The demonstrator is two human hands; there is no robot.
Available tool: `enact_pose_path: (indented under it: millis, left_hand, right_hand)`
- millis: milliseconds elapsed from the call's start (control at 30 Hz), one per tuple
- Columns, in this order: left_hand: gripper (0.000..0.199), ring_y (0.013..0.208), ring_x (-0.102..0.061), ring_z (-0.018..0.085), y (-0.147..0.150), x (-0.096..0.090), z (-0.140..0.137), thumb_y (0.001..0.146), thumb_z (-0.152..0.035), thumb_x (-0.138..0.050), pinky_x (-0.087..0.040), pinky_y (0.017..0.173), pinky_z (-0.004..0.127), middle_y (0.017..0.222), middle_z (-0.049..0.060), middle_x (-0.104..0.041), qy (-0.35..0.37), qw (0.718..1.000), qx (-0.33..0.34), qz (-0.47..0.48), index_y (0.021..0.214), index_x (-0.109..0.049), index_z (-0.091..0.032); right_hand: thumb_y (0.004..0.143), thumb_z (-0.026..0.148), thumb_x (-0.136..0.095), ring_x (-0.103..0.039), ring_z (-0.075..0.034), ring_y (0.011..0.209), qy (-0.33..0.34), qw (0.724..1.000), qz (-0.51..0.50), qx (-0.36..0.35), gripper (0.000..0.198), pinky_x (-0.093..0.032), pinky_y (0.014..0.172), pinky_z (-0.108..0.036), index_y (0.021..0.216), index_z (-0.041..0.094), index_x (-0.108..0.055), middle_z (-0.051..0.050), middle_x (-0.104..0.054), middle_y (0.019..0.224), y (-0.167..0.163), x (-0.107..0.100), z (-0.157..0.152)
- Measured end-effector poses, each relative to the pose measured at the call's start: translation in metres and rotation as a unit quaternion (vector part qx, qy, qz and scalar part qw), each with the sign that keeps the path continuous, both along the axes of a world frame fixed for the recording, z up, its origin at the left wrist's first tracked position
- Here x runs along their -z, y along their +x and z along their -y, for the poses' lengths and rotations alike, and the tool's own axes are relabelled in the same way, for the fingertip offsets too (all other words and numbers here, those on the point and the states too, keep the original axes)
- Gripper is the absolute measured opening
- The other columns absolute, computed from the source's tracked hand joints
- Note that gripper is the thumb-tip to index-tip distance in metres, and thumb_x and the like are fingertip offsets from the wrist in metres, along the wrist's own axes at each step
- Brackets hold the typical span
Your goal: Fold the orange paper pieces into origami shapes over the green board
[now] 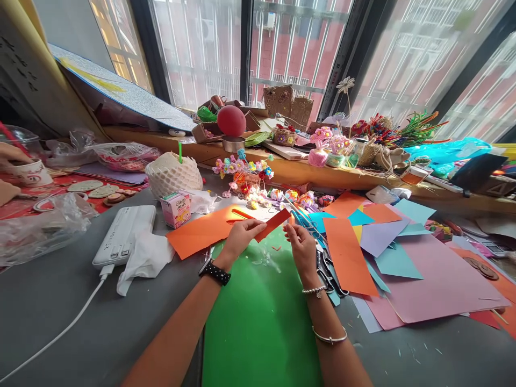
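My left hand point(241, 240), with a dark watch on its wrist, pinches a folded-looking strip of orange paper point(273, 224) above a green mat point(258, 322). At the strip's right end, the fingertips of my right hand point(301, 248) are closed on a small orange paper piece point(291, 220); whether it joins the strip I cannot tell. Tiny orange scraps lie on the mat below. A larger orange sheet point(201, 232) rests left of my hands. Beside my right hand lie dark-handled scissors point(328, 271), partly under another orange sheet point(350, 258).
Pink, purple and blue paper sheets point(439, 279) spread at the right. Leftward are a white power bank point(126, 234) with its cable, a tissue point(147, 258), a small pink carton point(176, 209) and a coconut in netting point(173, 174). Another person's hand point(14, 155) holds a paper cup.
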State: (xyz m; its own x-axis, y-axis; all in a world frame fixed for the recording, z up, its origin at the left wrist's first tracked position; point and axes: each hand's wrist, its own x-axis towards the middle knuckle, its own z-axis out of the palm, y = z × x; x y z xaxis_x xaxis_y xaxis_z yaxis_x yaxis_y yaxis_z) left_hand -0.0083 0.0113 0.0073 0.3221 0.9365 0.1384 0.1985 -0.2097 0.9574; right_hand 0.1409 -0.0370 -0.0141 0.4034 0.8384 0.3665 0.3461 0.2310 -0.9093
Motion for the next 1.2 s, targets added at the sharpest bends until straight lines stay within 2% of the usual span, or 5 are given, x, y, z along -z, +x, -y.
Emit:
enact_pose_path:
  millis: [200,467,600,900,1200]
  left_hand:
    - [0.029,0.073,-0.058,0.018,0.003,0.001,0.002,0.071,-0.040,-0.052,-0.044,0.065,0.026,0.077,0.004,-0.064,0.029,0.998,0.047,-0.023,0.078,-0.062,-0.014]
    - [0.024,0.083,-0.056,0.018,0.009,0.003,0.009,0.072,-0.029,-0.055,-0.045,0.075,0.031,0.091,0.006,-0.060,0.188,0.978,0.028,-0.081,0.092,-0.057,-0.017]
    - [0.025,0.081,-0.056,0.018,0.010,0.003,0.010,0.070,-0.028,-0.059,-0.044,0.075,0.031,0.090,0.006,-0.060,0.206,0.970,0.035,-0.120,0.091,-0.057,-0.015]
    - [0.027,0.079,-0.058,0.018,0.013,0.001,0.012,0.067,-0.031,-0.060,-0.048,0.067,0.027,0.088,0.007,-0.061,0.090,0.991,0.088,-0.042,0.089,-0.058,-0.015]
    - [0.033,0.080,-0.057,0.019,0.015,-0.005,0.014,0.060,-0.031,-0.065,-0.046,0.064,0.027,0.090,0.008,-0.062,-0.010,0.993,0.112,0.031,0.087,-0.060,-0.014]
  right_hand:
    - [0.074,0.042,-0.048,-0.054,-0.014,0.059,0.003,1.000,-0.001,-0.028,0.028,-0.043,0.054,-0.024,0.065,0.016,-0.054,-0.002,-0.056,0.063,-0.004,-0.002,0.001]
    - [0.072,0.038,-0.050,-0.051,-0.012,0.053,-0.018,0.999,0.027,-0.025,0.026,-0.041,0.052,-0.023,0.061,0.015,-0.053,-0.002,-0.055,0.060,-0.007,0.001,0.000]
    - [0.073,0.038,-0.050,-0.050,-0.012,0.055,-0.011,0.999,0.023,-0.037,0.026,-0.041,0.052,-0.023,0.062,0.015,-0.053,-0.001,-0.055,0.061,-0.008,0.000,0.001]
    - [0.073,0.041,-0.050,-0.052,-0.012,0.058,-0.004,0.999,0.010,-0.049,0.027,-0.041,0.052,-0.022,0.066,0.016,-0.058,-0.001,-0.057,0.063,-0.008,-0.004,0.004]
    - [0.073,0.041,-0.050,-0.053,-0.013,0.062,0.017,1.000,0.005,-0.024,0.027,-0.043,0.056,-0.024,0.068,0.016,-0.057,-0.002,-0.058,0.066,-0.007,-0.005,0.006]
